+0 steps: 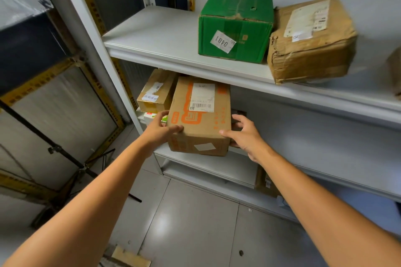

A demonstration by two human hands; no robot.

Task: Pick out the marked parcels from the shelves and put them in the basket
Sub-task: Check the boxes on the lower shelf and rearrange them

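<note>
Centre frame: left hand (159,133) and right hand (246,136) clamp curled fingers round the boxy, orange-printed cardboard parcel (199,123), thumbs on top.

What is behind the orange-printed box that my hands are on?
Behind the orange-printed box, at left, a smaller brown carton sits on a white-and-green pack; something dark peeks out at right. The box covers the rest.

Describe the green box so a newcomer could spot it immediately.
Look at the upper shelf of the white metal shelving unit. The green cardboard box stands left of a crumpled brown taped parcel. Only it is green, with a white sticker reading 0401.
</note>
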